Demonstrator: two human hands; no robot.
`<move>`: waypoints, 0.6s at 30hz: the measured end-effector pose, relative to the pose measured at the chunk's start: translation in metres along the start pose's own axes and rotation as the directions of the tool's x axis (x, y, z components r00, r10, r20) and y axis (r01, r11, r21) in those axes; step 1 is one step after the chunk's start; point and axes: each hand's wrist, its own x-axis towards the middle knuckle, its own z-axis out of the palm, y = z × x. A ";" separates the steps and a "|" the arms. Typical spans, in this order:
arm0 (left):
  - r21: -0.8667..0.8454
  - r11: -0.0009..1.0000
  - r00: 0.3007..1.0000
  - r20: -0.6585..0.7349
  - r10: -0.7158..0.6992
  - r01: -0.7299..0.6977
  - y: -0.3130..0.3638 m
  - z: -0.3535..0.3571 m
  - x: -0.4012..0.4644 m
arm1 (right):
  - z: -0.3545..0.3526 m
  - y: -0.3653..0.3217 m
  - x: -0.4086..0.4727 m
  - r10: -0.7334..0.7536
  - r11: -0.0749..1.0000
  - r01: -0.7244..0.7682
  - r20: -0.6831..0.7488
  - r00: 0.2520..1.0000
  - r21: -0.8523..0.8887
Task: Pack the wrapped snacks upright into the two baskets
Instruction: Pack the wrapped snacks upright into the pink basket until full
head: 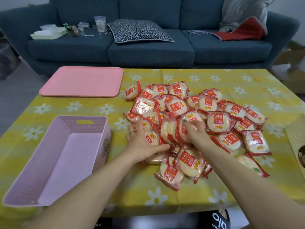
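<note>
A: Nearest us are the two bare forearms, reaching out over the yellow flowered tablecloth (pixel 92 106) into the pile of wrapped snacks (pixel 219 123).

B: And the basket?

A: The pink basket (pixel 24 184) sits at the near left corner of the table, nothing in it yet. A second basket isn't clearly in view; there's only a patterned edge at the far right that I can't identify. A pink tray (pixel 82 81) lies flat beyond the basket.

B: What's the risk from here?

A: The hands are squeezing a row of packets (pixel 170 131) that stand on edge between them. I'd judge that if the pressure eases during the lift across to the basket, the middle ones could slump or drop out. The wrappers look slick, so they may slide against each other. Loose packets lying under and around the row could also get dragged along.

B: How are the fingers set?

A: The left hand (pixel 142 142) presses the row's left end, fingers spread fairly wide and lightly curved, thumb stretched along the near side against the packets. The right hand (pixel 193 129) bears on the other end, fingers bent over the tops of the packets, close together. Neither hand pinches a single packet; together they clamp the row.
</note>
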 end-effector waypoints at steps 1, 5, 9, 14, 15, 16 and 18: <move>-0.011 1.000 1.000 -0.003 -0.004 0.004 0.000 0.001 0.001 | 0.004 -0.003 -0.004 -0.003 1.000 0.003 0.020 1.000 0.011; -0.009 1.000 1.000 0.007 -0.008 0.008 0.000 0.005 0.003 | 0.021 -0.008 -0.007 -0.018 1.000 0.018 0.040 0.999 -0.012; -0.045 0.997 0.998 0.005 0.064 -0.063 0.000 0.006 0.001 | 0.029 -0.013 -0.007 -0.026 1.000 0.026 0.064 0.998 -0.002; -0.207 0.965 0.987 -0.043 0.154 -0.159 0.005 0.012 0.000 | 0.037 -0.020 -0.009 -0.043 0.990 0.021 0.162 0.986 0.136; -0.249 0.953 0.985 -0.059 0.161 -0.170 0.006 0.013 -0.001 | 0.039 -0.022 -0.010 -0.049 0.985 0.017 0.177 0.983 0.174; -0.294 0.939 0.984 -0.070 0.161 -0.175 0.006 0.014 -0.001 | 0.040 -0.024 -0.012 -0.058 0.975 0.015 0.188 0.981 0.223; -0.377 0.908 0.983 -0.091 0.162 -0.184 0.009 0.015 -0.001 | 0.041 -0.026 -0.016 -0.075 0.945 -0.005 0.231 0.970 0.326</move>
